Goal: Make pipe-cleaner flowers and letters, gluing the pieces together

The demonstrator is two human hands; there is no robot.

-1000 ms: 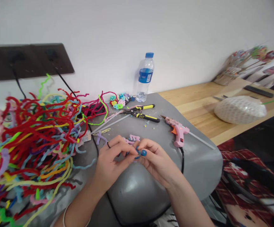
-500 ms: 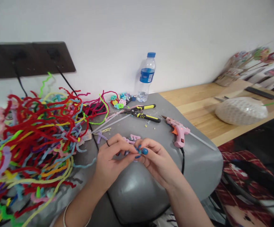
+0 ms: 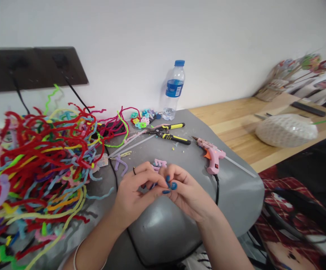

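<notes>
My left hand [image 3: 140, 193] and my right hand [image 3: 190, 195] meet fingertip to fingertip above the grey tabletop. Both are closed in a pinch on a small piece of blue pipe cleaner [image 3: 169, 185], mostly covered by the fingers and blue nails. Just behind the fingers lie bent pink pipe cleaner pieces [image 3: 159, 164]. A bent purple pipe cleaner [image 3: 120, 165] rests on the table beyond my left hand. To the left spreads a large heap of pipe cleaners [image 3: 45, 157] in many colours.
A pink glue gun [image 3: 215, 155] with its cord lies right of my hands. Yellow-black pliers [image 3: 168, 135], small coloured flower shapes [image 3: 142, 119] and a water bottle [image 3: 174, 90] are farther back. A bubble-wrapped bundle [image 3: 286, 130] lies on the wooden table [image 3: 225, 116].
My hands have shifted slightly right and down, fingers still pinched together. The light blue of the held piece shows less now, and more of the purple pipe cleaner is uncovered.
</notes>
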